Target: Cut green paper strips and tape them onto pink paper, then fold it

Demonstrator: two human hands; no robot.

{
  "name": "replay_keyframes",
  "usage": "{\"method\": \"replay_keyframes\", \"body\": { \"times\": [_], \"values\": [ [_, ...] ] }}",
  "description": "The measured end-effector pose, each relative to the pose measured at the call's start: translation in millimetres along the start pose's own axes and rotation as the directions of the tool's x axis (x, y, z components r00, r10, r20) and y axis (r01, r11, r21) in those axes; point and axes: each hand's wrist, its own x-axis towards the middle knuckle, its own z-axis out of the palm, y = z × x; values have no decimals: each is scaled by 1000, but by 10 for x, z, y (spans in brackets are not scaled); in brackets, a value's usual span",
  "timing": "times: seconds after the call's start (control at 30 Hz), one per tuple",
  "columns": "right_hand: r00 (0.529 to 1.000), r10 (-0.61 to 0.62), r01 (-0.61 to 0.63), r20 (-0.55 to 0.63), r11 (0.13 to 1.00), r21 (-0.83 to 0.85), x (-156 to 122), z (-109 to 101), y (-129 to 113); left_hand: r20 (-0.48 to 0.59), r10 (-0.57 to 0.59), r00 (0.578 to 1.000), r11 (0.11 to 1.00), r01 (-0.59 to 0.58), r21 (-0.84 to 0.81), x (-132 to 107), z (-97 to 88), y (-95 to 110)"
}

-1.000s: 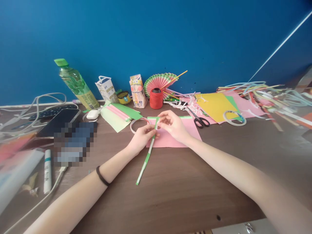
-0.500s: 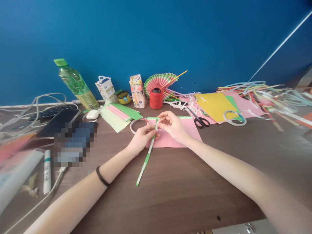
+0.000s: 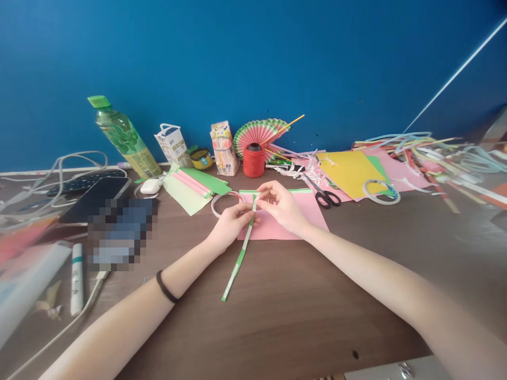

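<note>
My left hand (image 3: 234, 222) pinches a narrow green paper strip (image 3: 240, 257) with white patches along it; its lower end slants down toward me over the table. My right hand (image 3: 279, 205) is closed at the strip's upper end, thumb and fingers together on a small white piece there, perhaps tape backing. Both hands are over a pink paper sheet (image 3: 303, 217) with a green edge along its top. Beside my left hand lies a roll of tape (image 3: 216, 207), partly hidden by the fingers.
Black-handled scissors (image 3: 328, 198) lie right of the pink sheet, near yellow paper (image 3: 350, 171) and another tape roll (image 3: 381, 199). Behind stand a red thread spool (image 3: 254, 161), a pleated paper fan (image 3: 245, 134), small cartons (image 3: 224, 153) and a green bottle (image 3: 124, 138). Phones and cables lie left.
Both hands stay in almost the same place. The strip's lower end has shifted very slightly to the right.
</note>
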Motion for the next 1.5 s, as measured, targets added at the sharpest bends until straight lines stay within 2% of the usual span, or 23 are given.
{"method": "replay_keyframes", "body": {
  "times": [0.47, 0.7, 0.87, 1.0, 1.07, 1.17, 1.33, 1.5],
  "values": [
    [999, -27, 26, -18, 997, -71, -10, 10, -22, 21, -7, 1000, 998, 8, -54, 12, 3, -22],
    [996, -87, 87, 8, 986, -144, -35, 31, -6, 19, 24, 1000, 1000, -24, -10, 15, -7, -38],
    [981, -194, 194, 25, 944, -266, -62, 29, 0, -9, 28, 1000, 998, -27, 59, 4, 4, -14],
    [953, -299, 261, -51, 896, -358, -46, -2, 2, -11, 25, 1000, 993, -24, 112, -10, 2, -26],
    [957, -269, 218, -112, 916, -335, -31, -18, 7, -19, 20, 1000, 995, -18, 95, -11, -3, -37],
    [977, -157, 126, -142, 970, -206, -21, -22, 18, -30, 3, 1000, 999, -2, 53, -11, -6, -35],
    [1000, -10, 9, -24, 1000, -8, -33, 21, 18, -23, 16, 1000, 999, -15, 49, -15, 1, -8],
    [998, 32, -33, 51, 999, 21, -56, 76, -15, -36, 23, 999, 994, -20, 104, -17, -1, -14]
  ]
}}
